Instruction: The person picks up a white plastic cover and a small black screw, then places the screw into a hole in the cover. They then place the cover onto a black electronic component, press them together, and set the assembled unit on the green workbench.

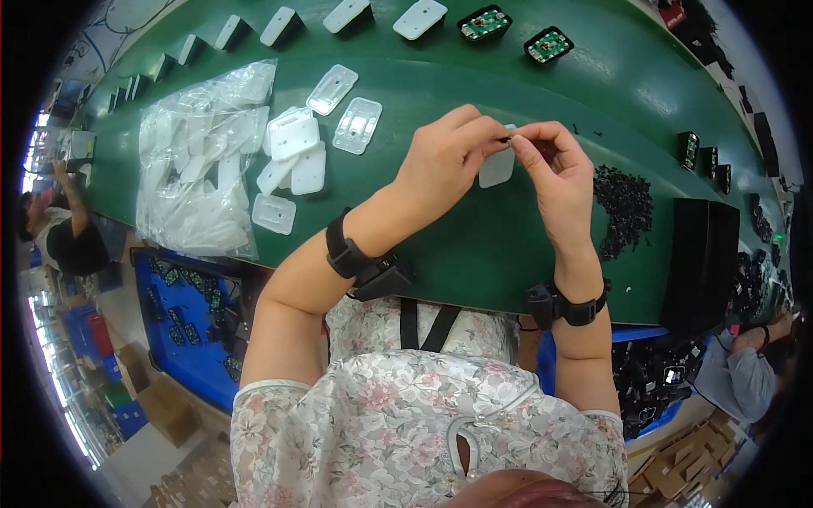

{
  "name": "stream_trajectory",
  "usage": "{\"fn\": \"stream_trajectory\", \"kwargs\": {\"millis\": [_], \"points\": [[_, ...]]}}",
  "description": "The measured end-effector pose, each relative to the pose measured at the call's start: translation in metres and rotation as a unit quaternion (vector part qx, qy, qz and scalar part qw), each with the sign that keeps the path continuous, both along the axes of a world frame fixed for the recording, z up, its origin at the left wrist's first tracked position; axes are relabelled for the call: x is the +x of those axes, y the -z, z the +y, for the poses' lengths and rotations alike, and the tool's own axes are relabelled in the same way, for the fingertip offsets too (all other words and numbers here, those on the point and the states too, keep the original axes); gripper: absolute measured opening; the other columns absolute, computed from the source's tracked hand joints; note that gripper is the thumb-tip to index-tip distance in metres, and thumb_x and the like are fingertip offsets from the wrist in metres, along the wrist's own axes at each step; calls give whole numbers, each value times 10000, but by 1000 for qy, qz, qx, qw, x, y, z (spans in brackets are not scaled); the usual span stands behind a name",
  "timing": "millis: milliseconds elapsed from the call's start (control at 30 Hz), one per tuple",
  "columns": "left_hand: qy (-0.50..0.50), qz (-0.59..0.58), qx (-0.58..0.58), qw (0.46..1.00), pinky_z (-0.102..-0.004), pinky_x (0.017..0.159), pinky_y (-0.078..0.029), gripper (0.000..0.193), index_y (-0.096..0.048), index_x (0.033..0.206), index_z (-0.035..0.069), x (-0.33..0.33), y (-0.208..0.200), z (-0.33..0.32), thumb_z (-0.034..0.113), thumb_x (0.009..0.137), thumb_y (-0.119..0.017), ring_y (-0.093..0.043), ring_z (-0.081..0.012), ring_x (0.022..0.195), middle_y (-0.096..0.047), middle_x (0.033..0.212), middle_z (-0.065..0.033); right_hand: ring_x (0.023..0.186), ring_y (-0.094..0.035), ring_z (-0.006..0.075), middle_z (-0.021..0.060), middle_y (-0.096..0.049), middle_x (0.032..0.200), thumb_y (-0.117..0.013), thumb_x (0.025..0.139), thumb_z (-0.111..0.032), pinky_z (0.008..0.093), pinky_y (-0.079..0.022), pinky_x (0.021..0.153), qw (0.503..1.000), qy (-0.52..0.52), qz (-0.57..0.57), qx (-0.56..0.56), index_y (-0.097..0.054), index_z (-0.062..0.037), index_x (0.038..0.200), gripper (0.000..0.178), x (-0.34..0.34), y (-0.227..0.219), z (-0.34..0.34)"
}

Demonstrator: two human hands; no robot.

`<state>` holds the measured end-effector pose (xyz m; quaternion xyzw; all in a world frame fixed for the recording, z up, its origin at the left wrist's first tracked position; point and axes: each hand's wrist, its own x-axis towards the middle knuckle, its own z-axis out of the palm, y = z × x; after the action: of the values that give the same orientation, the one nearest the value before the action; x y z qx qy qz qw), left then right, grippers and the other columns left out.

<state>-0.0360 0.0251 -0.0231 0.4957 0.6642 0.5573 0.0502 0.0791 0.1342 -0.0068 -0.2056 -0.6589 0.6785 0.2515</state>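
Note:
My left hand (451, 152) and my right hand (561, 165) meet above the green table, fingertips closed in a pinch. Between them shows the dark tip of a small black part (506, 140); its exact kind is too small to make out. Just below the fingers is a white translucent plastic cover (497, 172), partly hidden by the hands. To the right of my right hand lies a heap of small black parts (623, 207). Left of my left hand, several white covers (295, 140) are piled and scattered, some with their inner side up.
A clear plastic bag (203, 169) full of white covers lies at the left. Along the far edge stand black housings, some white-topped, others showing green circuit boards (484, 23). A black box (701, 262) stands at the right. Blue trays (182, 313) hold boards below the table.

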Motion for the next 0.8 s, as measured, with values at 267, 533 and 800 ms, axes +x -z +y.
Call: {"fn": "stream_trajectory", "kwargs": {"millis": [267, 533, 800], "points": [[48, -226, -43, 972, -241, 545, -507, 290, -555, 1142, 14, 7, -4, -6, -42, 858, -549, -614, -136, 633, -567, 802, -71, 708, -476, 36, -27, -536, 831, -642, 843, -55, 176, -374, 634, 983, 13, -63, 174, -585, -13, 865, 74, 6, -5, 4], [66, -414, -25, 908, -249, 715, -535, 176, -534, 1026, -87, -2, 0, -4, 2, 875, -545, -674, -196, 821, -607, 884, -107, 644, -401, 25, -38, -495, 792, -649, 825, -62, 167, -305, 560, 960, 47, -50, 272, -583, -12, 823, 83, 5, -2, 0], [104, -393, -34, 913, -273, 834, -506, 150, -542, 1030, -41, 1, 3, -5, 39, 903, -545, -638, -186, 938, -625, 994, -102, 656, -421, 12, -46, -518, 771, -644, 839, -63, 157, -326, 580, 977, 34, -80, 194, -592, -9, 836, 74, 5, -2, 0]]}}
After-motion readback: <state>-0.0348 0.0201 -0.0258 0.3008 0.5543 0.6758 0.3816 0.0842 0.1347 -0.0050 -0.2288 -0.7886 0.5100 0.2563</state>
